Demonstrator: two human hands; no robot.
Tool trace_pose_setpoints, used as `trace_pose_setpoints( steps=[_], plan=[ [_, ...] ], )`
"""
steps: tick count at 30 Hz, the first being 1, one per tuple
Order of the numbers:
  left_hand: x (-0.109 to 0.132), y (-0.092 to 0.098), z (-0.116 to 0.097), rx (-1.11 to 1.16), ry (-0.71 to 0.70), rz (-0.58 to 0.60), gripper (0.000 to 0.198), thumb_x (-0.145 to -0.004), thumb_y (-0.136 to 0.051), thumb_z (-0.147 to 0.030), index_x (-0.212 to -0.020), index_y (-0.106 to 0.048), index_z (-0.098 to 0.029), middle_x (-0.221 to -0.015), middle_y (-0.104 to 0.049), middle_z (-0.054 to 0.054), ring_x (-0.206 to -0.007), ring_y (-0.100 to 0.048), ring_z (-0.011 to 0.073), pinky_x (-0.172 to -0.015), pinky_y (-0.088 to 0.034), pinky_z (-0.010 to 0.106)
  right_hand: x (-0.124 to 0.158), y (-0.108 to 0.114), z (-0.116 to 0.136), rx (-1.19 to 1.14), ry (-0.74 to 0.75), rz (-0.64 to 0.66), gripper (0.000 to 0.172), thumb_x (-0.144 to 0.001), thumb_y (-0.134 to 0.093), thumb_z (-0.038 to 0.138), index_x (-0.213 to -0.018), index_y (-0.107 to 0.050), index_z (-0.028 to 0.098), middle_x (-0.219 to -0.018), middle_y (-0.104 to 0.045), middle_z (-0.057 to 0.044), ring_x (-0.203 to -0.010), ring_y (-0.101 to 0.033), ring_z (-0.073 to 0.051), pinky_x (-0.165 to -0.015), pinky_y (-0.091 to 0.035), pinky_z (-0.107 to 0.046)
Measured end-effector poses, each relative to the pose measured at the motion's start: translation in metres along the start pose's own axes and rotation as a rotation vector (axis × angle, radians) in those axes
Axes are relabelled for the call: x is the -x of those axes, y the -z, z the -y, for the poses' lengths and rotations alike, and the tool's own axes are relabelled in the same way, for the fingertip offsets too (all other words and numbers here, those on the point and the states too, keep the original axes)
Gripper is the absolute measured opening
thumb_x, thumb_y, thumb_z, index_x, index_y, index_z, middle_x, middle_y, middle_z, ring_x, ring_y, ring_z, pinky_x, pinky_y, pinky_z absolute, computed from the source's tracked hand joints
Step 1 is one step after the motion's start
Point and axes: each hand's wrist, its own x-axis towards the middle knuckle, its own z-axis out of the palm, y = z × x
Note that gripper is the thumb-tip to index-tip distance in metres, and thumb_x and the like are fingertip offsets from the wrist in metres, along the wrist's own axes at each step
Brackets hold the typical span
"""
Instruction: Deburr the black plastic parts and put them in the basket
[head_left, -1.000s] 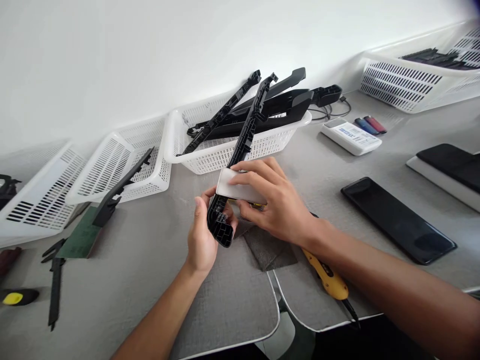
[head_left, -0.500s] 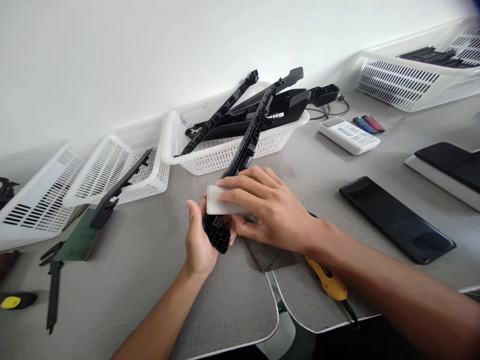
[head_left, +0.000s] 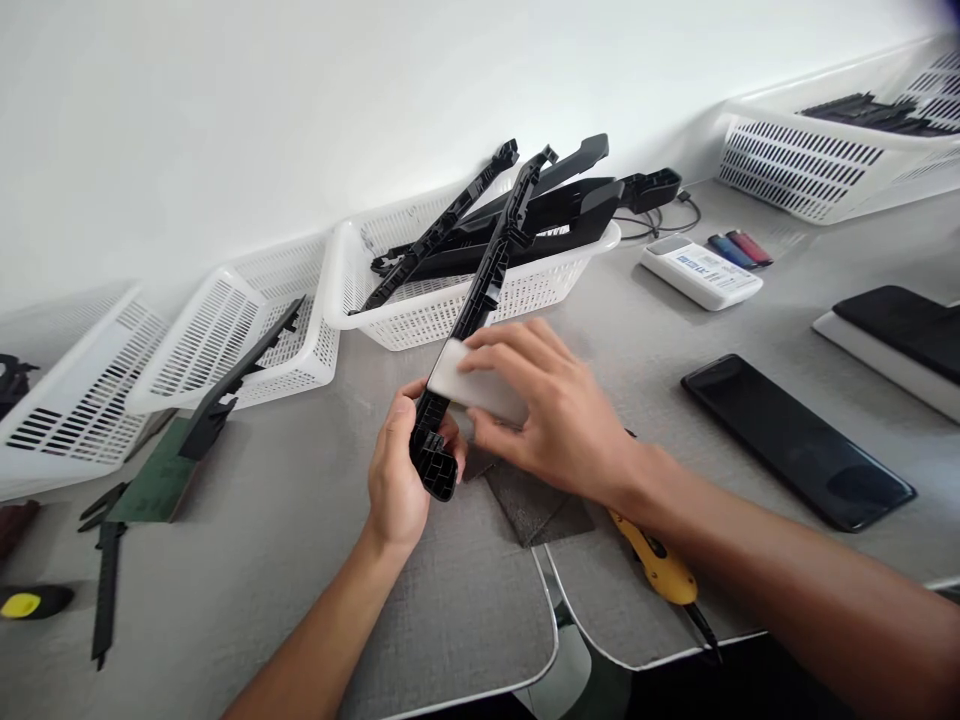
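A long black ribbed plastic trim piece (head_left: 480, 290) slants up and away over the table, its wide end toward me. My left hand (head_left: 399, 470) is closed around that near end, thumb on the left side. Between the fingers and thumb of my right hand (head_left: 551, 410) is a pale, flat rectangular block (head_left: 478, 382), slightly blurred; its left edge meets the right edge of the trim piece. Under my right hand a dark grey sheet (head_left: 534, 505) lies on the table, partly covered. Beside it rests a yellow corded tool (head_left: 664, 570), partly behind my right wrist.
White baskets stand along the wall; the middle basket (head_left: 405, 330) holds several black trim pieces. Another trim piece (head_left: 240, 375) leans on the left basket (head_left: 300, 375), near a green sheet (head_left: 157, 480). A black phone (head_left: 799, 440) and a white device (head_left: 701, 272) lie right.
The pale block has turned and moved off the top of the trim piece to its right edge, with my right hand. The trim piece has rotated and its far end has swung left.
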Motion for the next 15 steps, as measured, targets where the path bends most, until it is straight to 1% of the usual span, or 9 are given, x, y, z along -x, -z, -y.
trace_pose_setpoints(
  steps=[2,3,6,8,10,12,13,15],
  plan=[
    [-0.001,0.0,-0.001,-0.007,-0.004,-0.008,0.036,-0.106,-0.053,-0.056,-0.113,-0.062,-0.022,-0.067,-0.055,-0.005,-0.048,-0.054,0.0132,-0.046,-0.047,0.026,0.0,0.0,-0.002,0.001,0.041,0.048,0.028,-0.089,-0.067,0.016,-0.116,-0.067,0.023,-0.134,-0.073,-0.01,-0.117,-0.063,-0.032,-0.098,-0.053,-0.051],
    [-0.001,-0.001,-0.001,0.002,0.0,-0.005,0.036,-0.105,-0.054,-0.056,-0.113,-0.062,-0.022,-0.067,-0.055,-0.005,-0.049,-0.055,0.0133,-0.046,-0.047,0.026,-0.001,0.001,-0.005,0.013,0.031,0.036,0.028,-0.088,-0.067,0.015,-0.116,-0.067,0.023,-0.135,-0.073,-0.01,-0.118,-0.062,-0.032,-0.099,-0.052,-0.052],
    [0.0,-0.002,-0.002,0.053,0.019,0.015,0.036,-0.102,-0.06,-0.058,-0.114,-0.06,-0.024,-0.07,-0.055,-0.005,-0.051,-0.056,0.0134,-0.046,-0.047,0.025,-0.003,0.003,-0.015,0.041,-0.069,-0.09,0.031,-0.087,-0.068,0.013,-0.116,-0.068,0.023,-0.131,-0.073,-0.011,-0.12,-0.062,-0.034,-0.102,-0.052,-0.054],
    [0.0,-0.002,-0.003,0.095,0.032,0.03,0.04,-0.101,-0.063,-0.062,-0.113,-0.06,-0.024,-0.069,-0.055,-0.005,-0.05,-0.055,0.0134,-0.046,-0.047,0.025,-0.003,0.004,-0.017,0.029,-0.074,-0.114,0.031,-0.09,-0.067,0.013,-0.119,-0.068,0.024,-0.134,-0.073,-0.011,-0.122,-0.062,-0.034,-0.104,-0.052,-0.055],
    [0.0,-0.001,-0.004,0.139,0.05,0.047,0.047,-0.099,-0.062,-0.07,-0.108,-0.063,-0.023,-0.067,-0.054,-0.005,-0.049,-0.054,0.0137,-0.045,-0.046,0.026,-0.002,0.003,-0.011,-0.006,0.025,-0.043,0.033,-0.095,-0.065,0.013,-0.126,-0.067,0.025,-0.141,-0.072,-0.009,-0.126,-0.062,-0.033,-0.107,-0.051,-0.055],
    [-0.001,0.001,-0.004,0.191,0.079,0.045,0.056,-0.096,-0.06,-0.078,-0.101,-0.066,-0.022,-0.066,-0.058,-0.003,-0.05,-0.057,0.0151,-0.044,-0.046,0.027,0.001,0.001,0.0,-0.057,0.181,0.078,0.039,-0.099,-0.059,0.01,-0.134,-0.064,0.025,-0.148,-0.071,-0.005,-0.135,-0.059,-0.029,-0.116,-0.046,-0.055],
    [-0.001,0.001,-0.005,0.223,0.096,0.026,0.059,-0.095,-0.059,-0.079,-0.099,-0.067,-0.021,-0.069,-0.061,-0.001,-0.054,-0.061,0.0166,-0.047,-0.049,0.028,0.003,-0.001,0.006,-0.082,0.255,0.133,0.042,-0.1,-0.056,0.007,-0.137,-0.063,0.025,-0.15,-0.071,-0.003,-0.141,-0.057,-0.027,-0.123,-0.041,-0.056],
    [-0.001,0.002,-0.005,0.287,0.138,-0.021,0.062,-0.098,-0.055,-0.079,-0.099,-0.07,-0.019,-0.08,-0.07,0.004,-0.073,-0.072,0.0212,-0.057,-0.056,0.031,0.005,-0.003,0.015,-0.123,0.355,0.22,0.05,-0.1,-0.048,0.0,-0.14,-0.062,0.025,-0.152,-0.069,0.0,-0.15,-0.051,-0.023,-0.133,-0.028,-0.055]
  ],
)
